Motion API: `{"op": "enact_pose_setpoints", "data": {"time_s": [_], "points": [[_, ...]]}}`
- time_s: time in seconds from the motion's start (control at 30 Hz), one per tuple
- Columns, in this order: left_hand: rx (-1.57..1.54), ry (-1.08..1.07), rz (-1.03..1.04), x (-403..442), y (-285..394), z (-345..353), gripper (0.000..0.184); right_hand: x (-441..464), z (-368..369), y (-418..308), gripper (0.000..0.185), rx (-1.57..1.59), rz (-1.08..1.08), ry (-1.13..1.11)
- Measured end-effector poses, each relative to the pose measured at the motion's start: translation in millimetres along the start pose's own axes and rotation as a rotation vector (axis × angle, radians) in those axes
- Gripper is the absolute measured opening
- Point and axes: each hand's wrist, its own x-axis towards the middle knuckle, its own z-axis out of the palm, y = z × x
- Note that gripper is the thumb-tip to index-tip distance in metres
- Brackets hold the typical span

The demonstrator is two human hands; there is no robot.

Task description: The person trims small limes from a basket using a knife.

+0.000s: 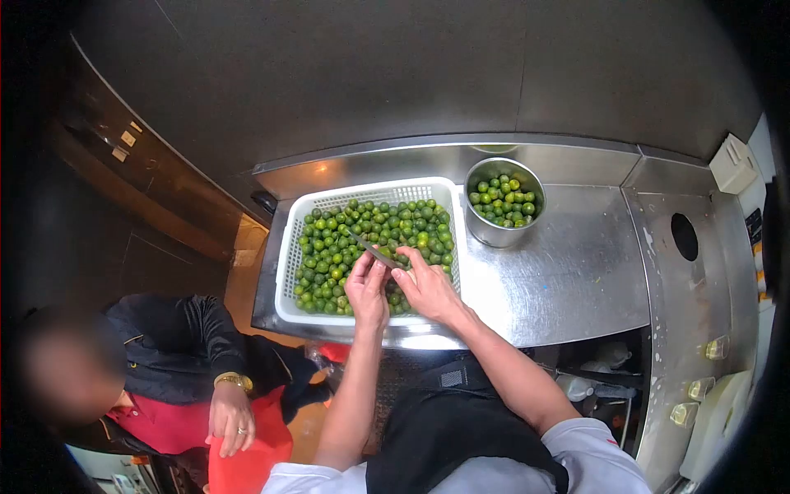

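Observation:
Both my hands are over a white plastic basket point(454, 202) filled with small green limes point(329, 255). My right hand point(428, 286) is closed around the handle end of a knife point(376, 252), whose blade points up and to the left. My left hand point(367, 288) has its fingers bent close together beside the blade; what they hold is hidden by the fingers and the knife. To the right of the basket stands a round metal pot point(496, 235), with more limes point(504, 200) inside it.
Basket and pot stand on a stainless steel counter point(568, 272) with a raised back edge. Another person's hand point(232, 418), with a watch, rests by a red item point(263, 436) at lower left. A round hole point(684, 236) is in the right-hand counter.

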Motion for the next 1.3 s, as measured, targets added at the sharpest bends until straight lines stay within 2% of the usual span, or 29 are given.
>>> {"op": "enact_pose_setpoints", "data": {"time_s": [0.23, 0.37, 0.57, 0.67, 0.8, 0.93, 1.07, 1.17, 1.3], "points": [[0.210, -0.022, 0.053, -0.9, -0.1, 2.4, 0.035, 0.9, 1.9, 4.5, 0.051, -0.007, 0.013, 0.018], [0.110, 0.002, 0.058, -0.4, -0.2, 0.3, 0.035, 1.1, 4.3, 5.9, 0.050, -0.052, 0.036, 0.022], [0.293, 0.008, 0.048, -1.8, 1.9, 3.6, 0.036, 2.3, 5.7, 9.4, 0.044, -0.059, -0.085, 0.091], [0.185, 0.033, 0.042, -2.1, 2.8, 6.9, 0.037, 3.6, 2.6, 5.8, 0.040, -0.043, -0.002, 0.047], [0.105, 0.060, 0.058, -0.2, -0.4, 4.8, 0.038, 4.2, 4.9, 10.6, 0.040, -0.027, -0.027, 0.050], [0.255, -0.007, 0.007, -2.7, -0.5, 2.9, 0.036, 5.2, 8.3, 17.6, 0.043, 0.038, -0.028, 0.078], [0.150, 0.020, -0.019, -3.6, 5.2, 9.1, 0.035, 3.2, 0.4, 7.1, 0.040, 0.014, 0.026, 0.038], [0.099, 0.023, -0.029, -1.7, 4.5, 6.7, 0.035, 4.2, 5.2, 13.6, 0.040, 0.036, -0.093, 0.091], [0.089, -0.016, -0.085, -1.8, 4.7, 7.9, 0.035, 6.2, 3.5, 14.3, 0.038, 0.093, -0.056, 0.082]]}}
